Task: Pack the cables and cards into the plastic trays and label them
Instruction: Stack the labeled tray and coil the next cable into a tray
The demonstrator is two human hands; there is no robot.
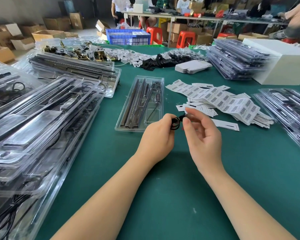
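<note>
1. Stacks of clear plastic trays (42,122) already loaded with black strips and cables cover the left side of the green worktop (163,187).
2. One open tray (140,103) lies near the middle, holding long dark strips on its left and a small controller with its lead on its right.
3. The left hand (160,135) grips a coiled black cable (175,122) just beside the tray's near right corner.
4. The right hand (202,134) pinches the cable's plug end between thumb and forefinger, its other fingers loosely spread.
5. Barcode label sheets (220,99) and white cards (225,124) lie beyond the right hand.
6. More filled trays (287,111) sit at the right edge.
</note>
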